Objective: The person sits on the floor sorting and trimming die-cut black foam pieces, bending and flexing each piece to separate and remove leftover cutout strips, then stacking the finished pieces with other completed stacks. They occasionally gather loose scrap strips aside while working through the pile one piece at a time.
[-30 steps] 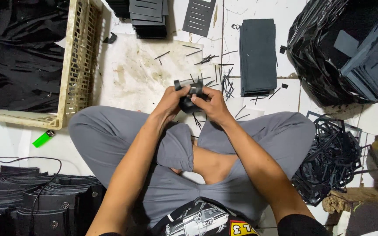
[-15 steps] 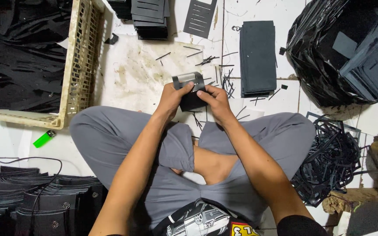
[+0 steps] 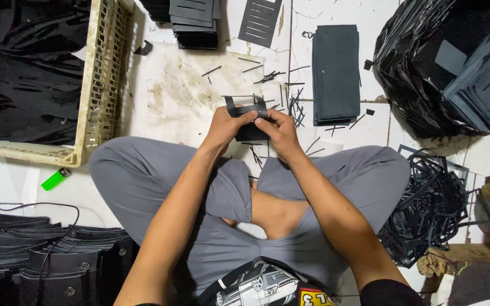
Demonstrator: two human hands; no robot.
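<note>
Seated worker seen from above, legs crossed on the tiled floor [image 3: 7, 175]. At the far left, ten o'clock from the hands, a cream plastic crate [image 3: 102, 85] held black sheet pieces; a green lighter [image 3: 55, 179] lay at eight o'clock beside the knee. At centre, the left hand [image 3: 226, 126] was closed, thumb and fingers pinching the left edge of a small black cut-out piece [image 3: 249, 116] held just above the floor, ahead of the shins. The piece looked thin, light and flexible, its narrow strips likely to bend or tear; by that judgement it was best gripped at the solid lower body, not the strips. The right hand [image 3: 279, 129] was closed likewise on its right edge. At one o'clock lay a stack of dark rectangular sheets [image 3: 336, 73]; at four o'clock, a heap of black offcut frames [image 3: 432, 209].
</note>
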